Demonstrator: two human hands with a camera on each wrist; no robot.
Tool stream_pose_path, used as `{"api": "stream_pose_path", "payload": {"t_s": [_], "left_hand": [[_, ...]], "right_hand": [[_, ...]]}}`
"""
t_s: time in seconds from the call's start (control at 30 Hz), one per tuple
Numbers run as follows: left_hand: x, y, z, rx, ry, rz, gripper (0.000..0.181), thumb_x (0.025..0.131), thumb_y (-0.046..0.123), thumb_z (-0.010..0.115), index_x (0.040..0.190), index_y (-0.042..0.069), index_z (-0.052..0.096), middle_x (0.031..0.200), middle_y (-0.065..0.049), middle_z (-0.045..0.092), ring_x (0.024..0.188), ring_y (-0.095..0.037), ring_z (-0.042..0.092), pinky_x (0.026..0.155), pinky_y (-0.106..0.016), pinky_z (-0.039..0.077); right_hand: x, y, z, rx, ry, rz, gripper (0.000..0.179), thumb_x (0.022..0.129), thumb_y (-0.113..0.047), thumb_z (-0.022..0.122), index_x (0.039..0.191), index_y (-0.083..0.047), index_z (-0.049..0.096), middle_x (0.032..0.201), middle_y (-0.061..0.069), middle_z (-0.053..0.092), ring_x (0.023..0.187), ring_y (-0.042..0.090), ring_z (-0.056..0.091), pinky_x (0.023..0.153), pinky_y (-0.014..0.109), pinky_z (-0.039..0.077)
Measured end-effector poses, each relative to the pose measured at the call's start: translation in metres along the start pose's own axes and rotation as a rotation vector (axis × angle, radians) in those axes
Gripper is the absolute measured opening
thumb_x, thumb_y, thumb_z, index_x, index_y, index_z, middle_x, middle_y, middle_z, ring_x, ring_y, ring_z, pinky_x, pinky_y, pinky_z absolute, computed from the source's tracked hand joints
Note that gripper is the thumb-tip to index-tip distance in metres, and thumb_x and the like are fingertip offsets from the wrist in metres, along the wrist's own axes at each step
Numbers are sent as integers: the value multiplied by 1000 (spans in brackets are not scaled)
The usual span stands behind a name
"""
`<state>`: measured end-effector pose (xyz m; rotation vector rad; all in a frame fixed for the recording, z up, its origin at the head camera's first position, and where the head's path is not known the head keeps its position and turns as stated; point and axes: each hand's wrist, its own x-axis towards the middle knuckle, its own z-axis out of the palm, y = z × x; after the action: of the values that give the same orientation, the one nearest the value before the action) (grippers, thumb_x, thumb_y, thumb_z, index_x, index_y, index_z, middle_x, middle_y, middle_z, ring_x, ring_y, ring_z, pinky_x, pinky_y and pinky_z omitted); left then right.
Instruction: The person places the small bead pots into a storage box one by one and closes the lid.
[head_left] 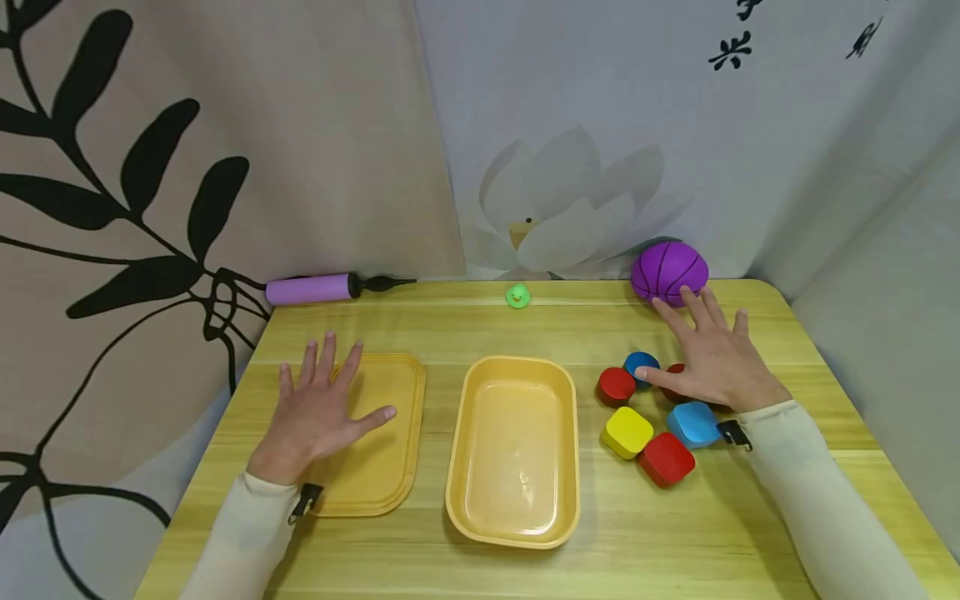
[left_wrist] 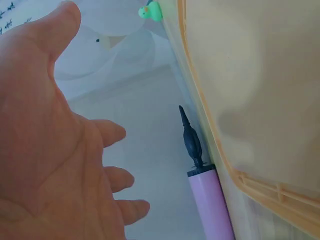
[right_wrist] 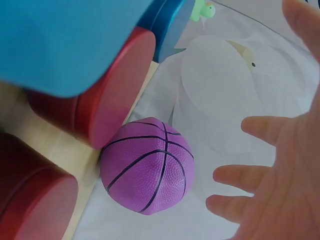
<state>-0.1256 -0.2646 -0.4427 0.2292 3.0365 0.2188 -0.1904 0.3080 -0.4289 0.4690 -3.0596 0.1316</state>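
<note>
The right wrist view cuts off the light-blue block (right_wrist: 65, 42).

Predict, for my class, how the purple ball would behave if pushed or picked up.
The purple ball would probably roll readily, being round and on a flat-looking table. Its pebbled surface, seen from the right wrist, suggests it may not be very slippery to grip.

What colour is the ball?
The ball is purple, lined in black; the right wrist view shows it best.
</note>
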Motion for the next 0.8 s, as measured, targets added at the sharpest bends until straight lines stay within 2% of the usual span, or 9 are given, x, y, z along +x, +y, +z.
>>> {"api": "stream_pose_path", "payload": {"t_s": [0.2, 0.27, 0.4, 0.57, 0.73, 0.8], "left_hand": [[0, -1, 1, -50, 23, 30, 118, 87, 92, 48, 172, 22, 5, 177, -18, -16, 161, -54, 3, 121, -81, 7], [0, 1, 1, -99, 27, 52, 115, 89, 88, 51, 172, 22, 7, 177, -18, -12, 160, -56, 9, 121, -79, 16], [-2, 5, 4, -225, 26, 83, 105, 95, 76, 59, 172, 22, 13, 178, -16, -6, 156, -60, 19, 114, -77, 33], [-2, 9, 11, -317, 53, 122, 92, 99, 64, 64, 170, 19, 25, 178, -19, 6, 154, -54, 29, 111, -73, 41], [-3, 20, 21, -433, 79, 216, 78, 102, 48, 70, 165, 17, 36, 173, -22, 22, 144, -49, 49, 107, -68, 48], [-4, 27, 24, -511, 59, 259, 74, 102, 43, 71, 164, 16, 39, 171, -22, 27, 140, -48, 53, 107, -64, 50]], "right_hand": [[-1, 0, -1, -6, 48, -28, 104, 89, -79, 63, 167, -18, 32, 172, 27, 22, 157, 53, 19, 110, 89, 18], [-2, 0, -1, 5, 68, -39, 101, 90, -76, 64, 166, -17, 34, 170, 27, 25, 156, 52, 22, 111, 88, 20], [-5, 3, -1, 30, 106, -61, 96, 91, -70, 67, 164, -13, 39, 168, 26, 31, 153, 50, 29, 114, 82, 25], [-9, 5, 3, 84, 161, -86, 90, 93, -59, 72, 161, -8, 42, 163, 26, 40, 147, 49, 39, 111, 75, 37], [-17, 10, 3, 174, 181, -78, 80, 96, -46, 74, 159, -6, 45, 160, 25, 45, 142, 48, 44, 107, 74, 42], [-21, 13, 2, 217, 175, -62, 76, 97, -43, 74, 158, -7, 46, 159, 24, 46, 142, 47, 44, 107, 74, 41]]}}
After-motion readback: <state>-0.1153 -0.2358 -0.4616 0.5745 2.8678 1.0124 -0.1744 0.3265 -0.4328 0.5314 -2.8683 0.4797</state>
